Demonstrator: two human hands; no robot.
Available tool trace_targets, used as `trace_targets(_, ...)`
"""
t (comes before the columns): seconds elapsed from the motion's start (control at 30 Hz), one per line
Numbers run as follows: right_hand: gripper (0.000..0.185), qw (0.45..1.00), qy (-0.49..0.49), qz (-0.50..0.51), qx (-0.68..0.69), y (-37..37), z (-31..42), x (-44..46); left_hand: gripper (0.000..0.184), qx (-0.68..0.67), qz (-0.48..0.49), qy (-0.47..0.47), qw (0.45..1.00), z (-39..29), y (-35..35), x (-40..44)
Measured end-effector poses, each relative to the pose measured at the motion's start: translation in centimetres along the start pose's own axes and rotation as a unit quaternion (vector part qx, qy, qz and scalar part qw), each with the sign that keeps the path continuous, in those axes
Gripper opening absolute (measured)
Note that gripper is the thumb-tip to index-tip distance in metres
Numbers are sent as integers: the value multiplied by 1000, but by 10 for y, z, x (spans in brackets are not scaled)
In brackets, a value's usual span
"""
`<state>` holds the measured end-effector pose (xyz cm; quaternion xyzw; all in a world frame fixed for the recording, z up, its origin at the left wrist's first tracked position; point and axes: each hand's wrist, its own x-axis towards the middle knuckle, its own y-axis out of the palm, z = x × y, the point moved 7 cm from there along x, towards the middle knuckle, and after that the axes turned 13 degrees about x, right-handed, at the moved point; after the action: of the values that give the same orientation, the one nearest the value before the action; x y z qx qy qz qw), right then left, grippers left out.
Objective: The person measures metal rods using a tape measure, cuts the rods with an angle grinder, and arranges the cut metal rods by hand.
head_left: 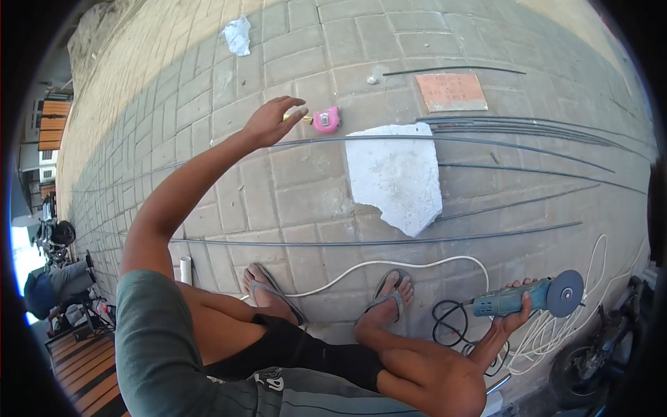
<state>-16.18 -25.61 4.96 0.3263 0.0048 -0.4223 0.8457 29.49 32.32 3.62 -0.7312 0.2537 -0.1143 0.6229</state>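
My left hand (269, 124) reaches out over the paving, its fingers apart. Right beside the fingertips lies a pink tape measure (326, 120), with a short stretch of yellow blade out toward the hand. Whether the fingers touch the blade I cannot tell. In my right hand (515, 320) is an angle grinder (511, 299) with a dark cutting disc, held low at the right by its body. A long steel rod (389, 137) runs under my left wrist and across a white slab (396, 177). More thin rods (528, 127) lie to the right.
A reddish tile (453, 92) lies beyond the rods. Near my sandalled feet runs a white cable (361, 264), tangled at the right. A short white pipe (185, 270) stands left. A motorbike (597, 354) is at lower right; another person (59, 285) is far left.
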Motion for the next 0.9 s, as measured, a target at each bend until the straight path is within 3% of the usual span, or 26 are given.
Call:
trace_targets(0.1, 57, 999, 52, 15, 2, -13, -13, 25, 57, 14, 113, -154, 981, 99, 18, -127)
trace_targets(0.17, 57, 996, 84, 22, -29, 10, -46, 39, 58, 90, 111, -74, 987, 132, 32, -178)
trace_targets(0.3, 56, 994, 94, 17, -60, 30, -72, 35, 41, 96, 58, -98, 989, 175, 58, -183)
trace_targets(0.47, 56, 995, 87, 16, -55, 17, -65, 38, 32, 98, 70, -26, 992, 165, 32, -176)
trace_targets(0.6, 55, 997, 69, 33, 13, -22, -29, 41, 29, 126, 42, 25, 991, 120, 2, -158)
trace_targets(0.77, 62, 994, -53, -23, 89, 32, 4, 2, 27, 81, -18, 125, 989, -22, 7, -76)
trace_targets(0.9, 61, 991, -101, -28, 84, 11, 31, -1, 27, 54, -113, 190, 974, -177, 1, 18)
